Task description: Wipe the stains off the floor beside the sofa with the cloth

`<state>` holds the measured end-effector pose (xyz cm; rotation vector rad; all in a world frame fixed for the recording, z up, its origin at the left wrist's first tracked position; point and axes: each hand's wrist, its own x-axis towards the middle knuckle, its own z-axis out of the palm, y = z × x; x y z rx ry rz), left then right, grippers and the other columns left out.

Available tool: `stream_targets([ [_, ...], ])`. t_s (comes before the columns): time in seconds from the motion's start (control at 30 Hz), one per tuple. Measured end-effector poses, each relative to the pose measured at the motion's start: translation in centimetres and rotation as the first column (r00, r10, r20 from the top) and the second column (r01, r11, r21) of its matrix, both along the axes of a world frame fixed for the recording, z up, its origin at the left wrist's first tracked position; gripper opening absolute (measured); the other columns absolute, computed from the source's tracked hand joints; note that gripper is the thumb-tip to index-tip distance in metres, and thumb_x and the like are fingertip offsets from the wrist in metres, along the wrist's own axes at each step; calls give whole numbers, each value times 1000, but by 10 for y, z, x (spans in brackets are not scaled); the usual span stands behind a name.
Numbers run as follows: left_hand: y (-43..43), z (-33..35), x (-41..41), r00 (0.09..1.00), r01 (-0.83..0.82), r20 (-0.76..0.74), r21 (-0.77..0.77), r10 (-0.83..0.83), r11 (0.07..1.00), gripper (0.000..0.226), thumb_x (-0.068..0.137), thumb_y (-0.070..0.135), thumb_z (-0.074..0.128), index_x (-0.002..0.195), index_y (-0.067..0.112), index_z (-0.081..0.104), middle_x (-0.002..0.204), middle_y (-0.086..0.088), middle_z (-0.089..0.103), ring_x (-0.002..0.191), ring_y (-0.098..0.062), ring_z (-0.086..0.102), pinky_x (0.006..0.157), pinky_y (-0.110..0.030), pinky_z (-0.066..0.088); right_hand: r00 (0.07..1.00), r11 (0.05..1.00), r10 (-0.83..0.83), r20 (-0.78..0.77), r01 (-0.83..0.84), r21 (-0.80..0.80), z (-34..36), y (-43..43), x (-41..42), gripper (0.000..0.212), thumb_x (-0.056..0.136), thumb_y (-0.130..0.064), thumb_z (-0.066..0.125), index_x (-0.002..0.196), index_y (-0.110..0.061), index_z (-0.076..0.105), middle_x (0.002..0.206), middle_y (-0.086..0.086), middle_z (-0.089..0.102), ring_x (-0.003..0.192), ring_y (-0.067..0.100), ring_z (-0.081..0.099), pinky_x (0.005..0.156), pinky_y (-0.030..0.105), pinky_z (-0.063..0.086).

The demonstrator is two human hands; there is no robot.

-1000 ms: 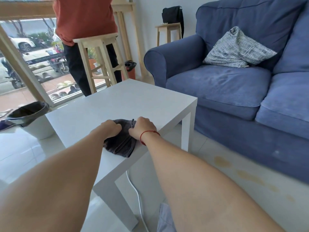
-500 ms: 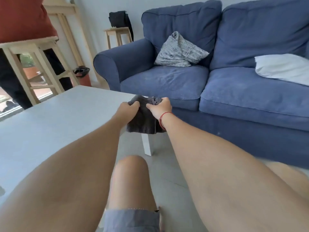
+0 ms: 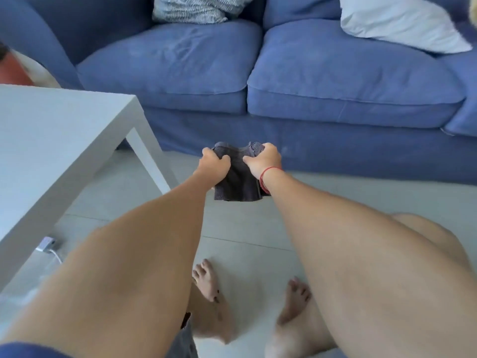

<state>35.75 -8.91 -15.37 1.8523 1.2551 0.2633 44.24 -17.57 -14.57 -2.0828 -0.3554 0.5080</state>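
A dark grey cloth (image 3: 238,182) hangs in the air in front of the blue sofa (image 3: 284,81), over the pale tiled floor (image 3: 245,228). My left hand (image 3: 214,165) grips its upper left edge. My right hand (image 3: 263,160), with a red string on the wrist, grips its upper right edge. The cloth hangs folded below both fists, clear of the floor. No stain shows on the floor in this view; my arms hide much of it.
A white low table (image 3: 51,140) stands to the left, one leg near the sofa's base. A charger and cable (image 3: 47,245) lie on the floor under its edge. A striped cushion (image 3: 191,9) and a white pillow (image 3: 402,21) rest on the sofa. My bare feet (image 3: 206,280) are below.
Both hands lifted the cloth off the table and carried it right, to hang in front of the sofa. My view swung right and downward to the floor.
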Motion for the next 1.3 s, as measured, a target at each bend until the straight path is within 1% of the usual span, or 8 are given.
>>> stream_targets([
  [0.3,5,-133,26,989,29,-139,-184,-55,982,45,94,23,46,129,-3,31,128,-23,48,115,-37,50,95,-42,44,987,985,-30,-160,3,-171,-144,9,13,35,81,-18,71,110,-5,57,116,15,64,103,33,63,85,33,48],
  [0.43,9,-182,28,971,50,-220,-213,-98,976,32,95,25,43,115,2,34,120,-23,52,105,-36,53,81,-40,44,982,976,-59,-181,19,-216,-189,16,17,29,83,-17,69,106,-5,55,112,16,65,99,35,64,81,35,50],
  [0.5,15,-204,29,968,28,-236,-251,-89,968,28,95,26,43,110,5,33,117,-21,53,94,-32,52,76,-37,42,971,976,-97,-219,49,-213,-208,18,21,32,84,-13,66,112,-6,53,116,15,63,103,34,63,85,37,52],
  [0.6,26,-237,25,962,-10,-267,-267,-64,964,49,94,34,43,130,4,28,124,-21,51,100,-32,52,82,-38,43,976,943,-146,-163,87,-322,-238,18,27,57,85,-18,66,135,-8,40,137,13,48,120,33,53,97,39,45],
  [0.77,56,-286,7,936,47,-350,25,-35,999,63,95,36,42,145,6,20,148,-17,30,135,-35,28,106,-48,30,931,818,310,191,-158,-553,-289,11,21,68,91,-35,53,147,-9,25,160,13,12,145,27,20,116,44,20],
  [0.9,90,-316,11,897,139,-435,114,-76,984,72,94,45,37,151,16,5,159,-13,-3,146,-27,-3,116,-47,7,787,709,584,199,-375,-597,-326,18,7,71,94,-45,41,152,-14,14,162,8,1,149,24,2,120,46,2],
  [1.1,106,-346,23,842,149,-529,31,-110,988,69,91,57,22,147,37,-13,155,-3,-28,141,-23,-26,112,-47,-17,705,697,638,310,-358,-622,-360,22,8,61,94,-51,36,149,-26,26,160,2,21,148,24,17,119,47,9],
  [1.3,109,-348,23,830,163,-536,-31,-154,986,68,91,56,18,144,39,-21,152,0,-35,138,-21,-34,110,-46,-21,712,726,605,358,-309,-614,-364,46,20,50,99,-39,33,147,-26,32,159,-1,25,147,23,20,119,45,9],
])
